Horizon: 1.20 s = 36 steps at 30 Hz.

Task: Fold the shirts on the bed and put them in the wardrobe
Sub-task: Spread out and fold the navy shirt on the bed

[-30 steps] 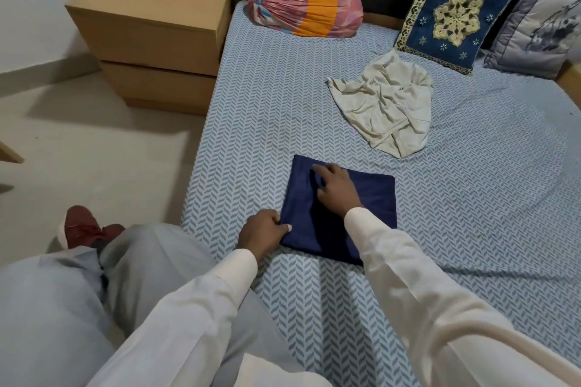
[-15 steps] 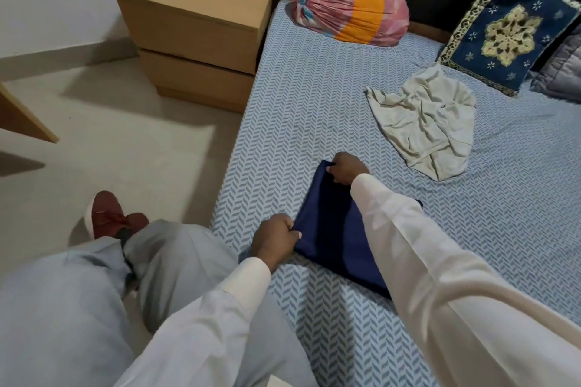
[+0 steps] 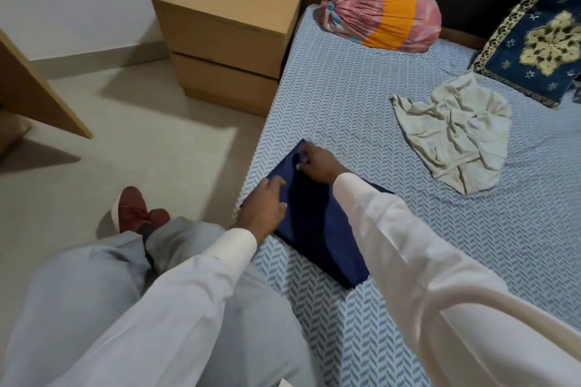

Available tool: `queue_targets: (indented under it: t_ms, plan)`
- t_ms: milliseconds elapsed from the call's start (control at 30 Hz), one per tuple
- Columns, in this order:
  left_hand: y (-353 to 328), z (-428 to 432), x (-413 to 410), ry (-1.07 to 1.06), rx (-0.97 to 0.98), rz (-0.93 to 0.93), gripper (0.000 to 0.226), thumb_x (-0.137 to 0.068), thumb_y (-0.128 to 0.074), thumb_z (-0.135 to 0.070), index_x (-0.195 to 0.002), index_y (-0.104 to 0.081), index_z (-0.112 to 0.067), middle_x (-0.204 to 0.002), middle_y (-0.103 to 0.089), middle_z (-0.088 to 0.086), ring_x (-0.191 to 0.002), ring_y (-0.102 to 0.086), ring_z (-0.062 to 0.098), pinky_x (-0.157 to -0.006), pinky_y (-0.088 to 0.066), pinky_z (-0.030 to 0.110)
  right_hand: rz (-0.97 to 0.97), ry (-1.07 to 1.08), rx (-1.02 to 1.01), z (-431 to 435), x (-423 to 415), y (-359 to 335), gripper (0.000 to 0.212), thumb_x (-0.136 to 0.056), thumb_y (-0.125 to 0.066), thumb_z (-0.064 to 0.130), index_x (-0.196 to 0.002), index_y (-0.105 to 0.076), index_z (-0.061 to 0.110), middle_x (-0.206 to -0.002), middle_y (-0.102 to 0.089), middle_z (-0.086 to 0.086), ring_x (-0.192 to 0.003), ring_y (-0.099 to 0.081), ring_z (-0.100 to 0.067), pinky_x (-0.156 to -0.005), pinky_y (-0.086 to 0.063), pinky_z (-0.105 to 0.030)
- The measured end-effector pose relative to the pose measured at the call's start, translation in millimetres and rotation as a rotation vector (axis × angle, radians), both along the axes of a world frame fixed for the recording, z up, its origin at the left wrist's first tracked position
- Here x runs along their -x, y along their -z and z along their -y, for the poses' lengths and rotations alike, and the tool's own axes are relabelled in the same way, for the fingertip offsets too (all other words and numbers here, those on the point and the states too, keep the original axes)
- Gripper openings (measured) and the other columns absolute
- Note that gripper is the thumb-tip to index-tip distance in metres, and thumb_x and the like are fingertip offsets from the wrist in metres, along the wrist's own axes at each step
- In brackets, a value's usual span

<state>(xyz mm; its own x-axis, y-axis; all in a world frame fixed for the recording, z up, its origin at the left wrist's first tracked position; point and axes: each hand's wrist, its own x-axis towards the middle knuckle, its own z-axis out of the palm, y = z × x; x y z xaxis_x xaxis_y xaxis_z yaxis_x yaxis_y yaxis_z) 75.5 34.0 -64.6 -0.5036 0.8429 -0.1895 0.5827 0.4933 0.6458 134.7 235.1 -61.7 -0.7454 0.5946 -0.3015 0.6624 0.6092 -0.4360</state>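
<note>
A folded navy shirt (image 3: 317, 229) lies on the blue patterned bed (image 3: 361, 110), at its left edge. My left hand (image 3: 262, 209) grips the shirt's left side, thumb on top of the cloth. My right hand (image 3: 317, 166) pinches the shirt's far corner with curled fingers, and its sleeve crosses over the shirt. A crumpled cream shirt (image 3: 452, 135) lies unfolded further up the bed to the right, apart from both hands.
A wooden nightstand (image 3: 229, 25) stands left of the bed head. A pink and orange bolster (image 3: 383, 12) and a navy embroidered cushion (image 3: 534, 38) lie at the headboard. A wooden panel (image 3: 34, 85) juts in at left. My knees and a red shoe (image 3: 132, 207) are beside the bed.
The navy shirt has slid and turned toward the bed's left edge. My right hand went from its top to the far corner; my left hand shifted further onto the left side.
</note>
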Motion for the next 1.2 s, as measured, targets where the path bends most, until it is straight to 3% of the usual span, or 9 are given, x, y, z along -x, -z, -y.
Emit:
queue_targets:
  t_ms: [100,200,333,367,533,700,867,1033,1200]
  plan:
    - [11,1,-35,0.161,0.029,-0.005,0.032,-0.086,-0.065,-0.017,-0.116,-0.054,-0.018,-0.108,-0.054,0.006,-0.099,-0.058,0.030,-0.090,-0.048,0.041,-0.019,0.070,0.018,-12,-44,1,0.026,-0.090,-0.066,0.011,-0.115,-0.064,0.006,-0.117,-0.065,-0.016,-0.108,-0.061,-0.032,-0.085,-0.044,-0.030]
    - [16,4,-57,0.251,0.119,-0.186,0.026,-0.087,-0.059,-0.015,-0.112,-0.056,-0.016,-0.111,-0.057,0.007,-0.103,-0.051,0.030,-0.091,-0.047,0.040,0.058,0.037,-0.006,-31,-98,-4,0.018,-0.087,-0.070,0.012,-0.105,-0.071,0.010,-0.111,-0.070,-0.009,-0.107,-0.062,-0.025,-0.080,-0.037,-0.023]
    - [4,5,-79,0.252,0.228,-0.332,0.025,-0.087,-0.050,-0.007,-0.111,-0.054,-0.012,-0.113,-0.055,0.009,-0.106,-0.048,0.031,-0.086,-0.047,0.040,0.086,0.059,-0.014,-57,-171,-6,0.015,-0.083,-0.071,0.003,-0.096,-0.075,0.011,-0.103,-0.072,-0.009,-0.101,-0.066,-0.026,-0.094,-0.049,-0.036]
    - [1,5,-82,0.253,0.234,-0.346,0.025,-0.086,-0.051,-0.006,-0.110,-0.055,-0.013,-0.113,-0.054,0.008,-0.107,-0.048,0.031,-0.087,-0.046,0.040,0.081,0.096,0.004,-59,-183,-6,0.019,-0.083,-0.071,0.001,-0.097,-0.076,0.012,-0.104,-0.072,-0.008,-0.100,-0.066,-0.025,-0.094,-0.049,-0.034]
    - [-8,0,-122,0.432,-0.037,-0.269,0.014,-0.091,-0.056,-0.022,-0.104,-0.057,-0.020,-0.104,-0.057,0.001,-0.099,-0.051,0.023,-0.080,-0.042,0.036,-0.001,0.228,0.054,-53,-211,-2,0.023,-0.084,-0.069,0.001,-0.101,-0.076,0.015,-0.102,-0.070,0.000,-0.092,-0.062,-0.015,-0.078,-0.042,-0.015]
    - [-4,-7,-161,0.608,0.022,-0.188,0.014,-0.092,-0.059,-0.026,-0.102,-0.055,-0.017,-0.104,-0.058,0.003,-0.097,-0.052,0.023,-0.075,-0.041,0.035,-0.142,0.346,0.049,-42,-213,11,0.024,-0.082,-0.066,-0.006,-0.097,-0.076,0.009,-0.105,-0.072,-0.008,-0.093,-0.060,-0.015,-0.086,-0.044,-0.023]
    - [12,0,-156,0.612,0.115,-0.129,0.011,-0.090,-0.057,-0.018,-0.101,-0.057,-0.016,-0.104,-0.058,0.004,-0.096,-0.055,0.025,-0.074,-0.042,0.033,-0.107,0.369,0.004,-41,-212,17,0.029,-0.085,-0.059,-0.002,-0.100,-0.075,0.015,-0.112,-0.070,-0.009,-0.104,-0.063,-0.028,-0.092,-0.049,-0.035]
    - [6,1,-163,0.577,0.154,-0.196,0.047,-0.077,-0.069,-0.043,-0.106,-0.041,-0.019,-0.104,-0.049,0.001,-0.091,-0.053,0.024,-0.072,-0.051,0.038,-0.075,0.264,-0.011,-42,-229,22,0.044,-0.087,-0.052,-0.007,-0.118,-0.070,0.018,-0.124,-0.059,-0.010,-0.115,-0.056,-0.027,-0.099,-0.040,-0.029]
    - [7,3,-181,0.505,0.224,-0.379,0.055,-0.079,-0.064,-0.031,-0.124,-0.035,-0.015,-0.118,-0.041,0.008,-0.097,-0.051,0.029,-0.077,-0.046,0.037,-0.066,0.270,-0.064,-39,-229,29,0.043,-0.090,-0.048,-0.001,-0.118,-0.069,0.025,-0.117,-0.058,-0.010,-0.110,-0.057,-0.029,-0.097,-0.043,-0.034]
